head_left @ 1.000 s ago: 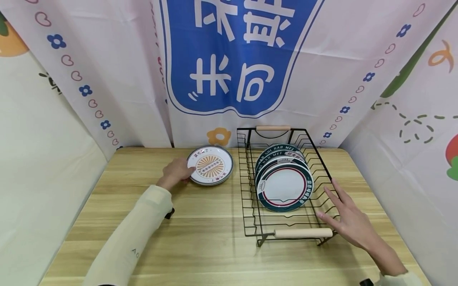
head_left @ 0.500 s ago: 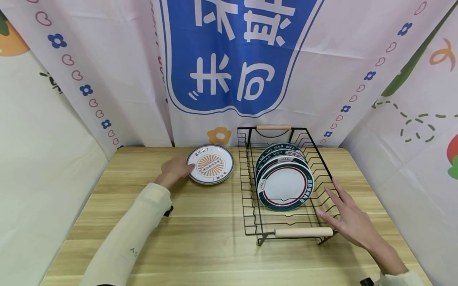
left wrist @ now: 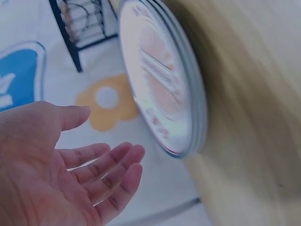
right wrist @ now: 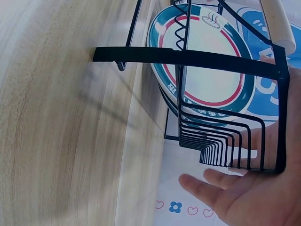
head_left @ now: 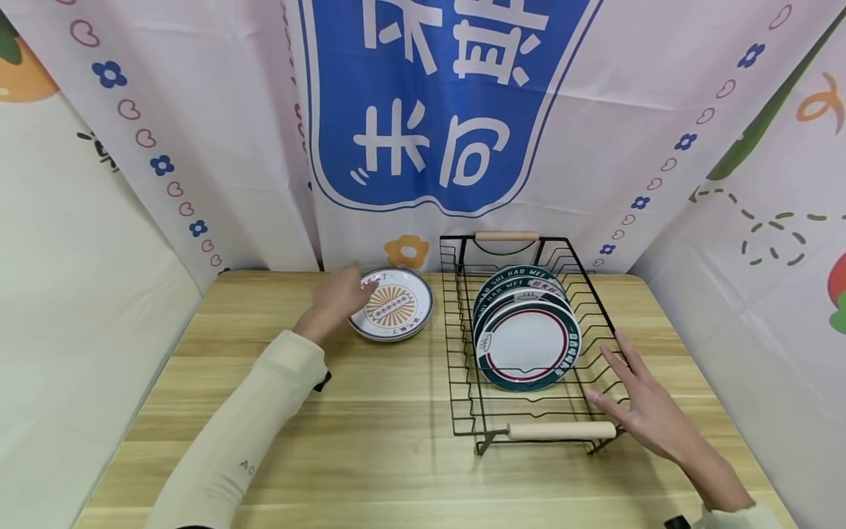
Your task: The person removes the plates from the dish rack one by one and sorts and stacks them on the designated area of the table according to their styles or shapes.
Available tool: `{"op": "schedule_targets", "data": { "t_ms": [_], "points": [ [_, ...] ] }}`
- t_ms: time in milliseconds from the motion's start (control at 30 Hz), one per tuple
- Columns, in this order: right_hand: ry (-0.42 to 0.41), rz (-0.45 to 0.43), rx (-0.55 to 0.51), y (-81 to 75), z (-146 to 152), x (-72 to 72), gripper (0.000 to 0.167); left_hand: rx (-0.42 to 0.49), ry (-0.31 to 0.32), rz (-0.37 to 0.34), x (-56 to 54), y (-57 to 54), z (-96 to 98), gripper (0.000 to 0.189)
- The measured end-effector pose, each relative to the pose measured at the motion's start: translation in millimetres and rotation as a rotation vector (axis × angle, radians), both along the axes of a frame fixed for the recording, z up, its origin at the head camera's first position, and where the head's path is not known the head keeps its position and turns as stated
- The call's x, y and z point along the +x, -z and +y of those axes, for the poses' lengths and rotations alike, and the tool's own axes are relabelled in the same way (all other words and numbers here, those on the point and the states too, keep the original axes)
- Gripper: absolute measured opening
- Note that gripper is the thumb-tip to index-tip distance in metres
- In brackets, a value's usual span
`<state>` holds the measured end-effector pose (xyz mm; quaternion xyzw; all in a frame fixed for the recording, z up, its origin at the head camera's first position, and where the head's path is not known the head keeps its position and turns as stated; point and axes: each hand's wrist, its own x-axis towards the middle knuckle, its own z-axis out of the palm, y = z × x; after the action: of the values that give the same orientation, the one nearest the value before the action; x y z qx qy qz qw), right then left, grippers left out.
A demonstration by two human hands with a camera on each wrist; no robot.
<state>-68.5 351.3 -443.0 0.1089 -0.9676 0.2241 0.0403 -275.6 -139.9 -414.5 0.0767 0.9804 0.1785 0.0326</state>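
Rack (head_left: 562,431): a black wire frame on the wooden table (head_left: 363,448), and what I take my bearings from.
Green-rimmed plates (head_left: 529,345): inside the rack, propped on edge and leaning back one behind another, the nearest showing its face to the person.
White plates (head_left: 399,316): a low pile lying flat, just left of the rack and apart from it, sunburst side up; I can't count them for certain.
Left hand (head_left: 340,295): left of the rack, at the pile's outer edge. From above it overlaps the rim, but the wrist view shows loosely bent fingers, nothing in them, and a gap to the china.
Right hand (head_left: 651,411): at the rack's right side, fingers spread along the wires; it seems to rest there rather than clamp, though I can't tell how firmly.
Both hands: well apart, with pile and rack between them.
Step at the pile: a reach or a release, I'd judge; I can't tell which.
Next move: lifting the top plate would call for fingers under its rim alone and thumb above, the right hand steadying the rack.
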Motion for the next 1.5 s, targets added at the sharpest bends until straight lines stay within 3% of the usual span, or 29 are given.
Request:
{"op": "schedule_targets", "data": {
  "t_ms": [300,433,633,933,1167,1500],
  "points": [
    [-0.006,-0.013,-0.046,0.6,0.2,-0.5,0.087,-0.001,0.154,0.184,21.0,-27.9,48.3,0.045],
    [-0.003,-0.007,-0.047,0.8,-0.1,-0.4,0.087,-0.007,0.226,0.200,34.4,-39.6,72.8,0.044],
    [0.000,-0.014,-0.043,-0.3,-0.3,-0.2,0.087,-0.010,0.386,0.184,53.1,-51.5,106.1,0.044],
    [-0.002,-0.012,-0.041,-0.9,0.5,-1.6,0.086,0.005,0.609,0.157,64.7,-56.5,147.2,0.035],
    [-0.001,-0.018,-0.041,-0.5,0.2,-1.4,0.086,-0.013,0.647,0.112,63.7,-52.3,170.6,0.018],
    [0.004,-0.021,-0.046,-1.1,0.3,-0.6,0.087,0.022,0.667,0.071,57.8,-43.8,185.3,0.016]
  ]
}}
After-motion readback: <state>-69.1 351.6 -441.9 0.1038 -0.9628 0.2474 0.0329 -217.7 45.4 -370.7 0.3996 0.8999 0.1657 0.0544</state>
